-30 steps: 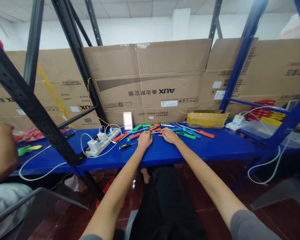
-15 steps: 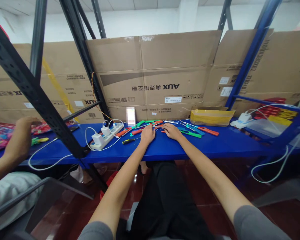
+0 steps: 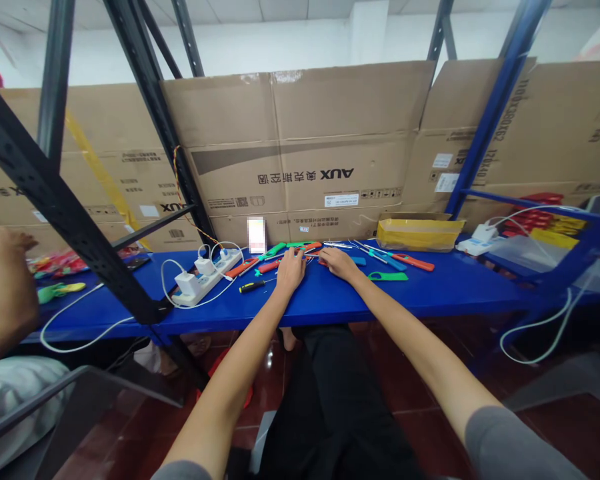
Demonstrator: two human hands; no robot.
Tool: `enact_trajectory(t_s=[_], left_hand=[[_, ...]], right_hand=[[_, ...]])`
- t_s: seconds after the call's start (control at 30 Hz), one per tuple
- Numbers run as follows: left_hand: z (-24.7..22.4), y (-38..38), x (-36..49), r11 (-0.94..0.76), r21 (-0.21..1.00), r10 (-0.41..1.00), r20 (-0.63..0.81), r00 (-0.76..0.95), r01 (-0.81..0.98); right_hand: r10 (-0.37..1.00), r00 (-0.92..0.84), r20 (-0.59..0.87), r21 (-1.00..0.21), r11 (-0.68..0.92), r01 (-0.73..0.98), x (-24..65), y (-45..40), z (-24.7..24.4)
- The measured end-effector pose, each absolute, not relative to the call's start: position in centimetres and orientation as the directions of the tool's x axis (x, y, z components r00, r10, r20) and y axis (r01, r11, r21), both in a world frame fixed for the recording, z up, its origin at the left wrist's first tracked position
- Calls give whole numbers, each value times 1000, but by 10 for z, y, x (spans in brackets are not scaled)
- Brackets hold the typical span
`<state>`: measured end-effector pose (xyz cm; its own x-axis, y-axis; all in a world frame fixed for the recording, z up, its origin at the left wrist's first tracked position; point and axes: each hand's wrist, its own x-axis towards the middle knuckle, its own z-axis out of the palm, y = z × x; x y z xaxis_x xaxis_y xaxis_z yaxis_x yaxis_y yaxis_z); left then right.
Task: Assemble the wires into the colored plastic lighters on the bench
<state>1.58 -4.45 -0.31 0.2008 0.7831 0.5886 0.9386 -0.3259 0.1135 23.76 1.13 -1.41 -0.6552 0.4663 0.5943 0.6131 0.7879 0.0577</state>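
My left hand (image 3: 291, 270) is at the blue table's front middle, fingers curled down among coloured plastic pieces; what they grip is hidden. Beside it, my right hand (image 3: 339, 261) has its fingertips closed on a small red piece (image 3: 323, 261). A blue handle-shaped piece (image 3: 359, 261) lies behind the right wrist, and a green handle-shaped piece (image 3: 389, 276) with a slot lies right of it. Behind the hands are a green piece (image 3: 274, 251), an orange piece (image 3: 242, 268) and thin metal rods (image 3: 338, 245). Left of my left hand is a yellow-and-black screwdriver (image 3: 253, 287).
A white power strip (image 3: 207, 283) with plugs and cables lies left, near a phone-like bright screen (image 3: 257, 235). A yellow-taped box (image 3: 420, 233) stands back right. Dark rack posts (image 3: 105, 220) flank the table (image 3: 445, 287). Another person's hand (image 3: 7, 287) is at far left.
The green slotted piece right of my right hand now lies straighter and a little nearer the front. My hands stay close together, with small finger movements. The view has shifted slightly.
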Motion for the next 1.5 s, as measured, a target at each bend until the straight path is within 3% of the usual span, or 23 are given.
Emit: enact_trajectory(t_s=[0.2,0.43,0.63,0.9,1.5], left_hand=[[-3,-44,18,-371,44,780,556,286,928],[-3,-43,23,-390,44,775,555,302,920],[0,-46,22,-357,27,780,559,282,934],[0,-52,21,-265,121,825,543,159,957],[-3,-51,15,-336,79,640,750,166,939]], right_hand=[[416,-681,602,120,797,592,234,13,-13],[398,-658,640,123,792,598,233,15,-12],[512,-523,682,97,645,758,236,12,-8],[595,-370,714,-5,532,847,246,15,-7],[594,-303,746,-25,479,878,245,15,-5]])
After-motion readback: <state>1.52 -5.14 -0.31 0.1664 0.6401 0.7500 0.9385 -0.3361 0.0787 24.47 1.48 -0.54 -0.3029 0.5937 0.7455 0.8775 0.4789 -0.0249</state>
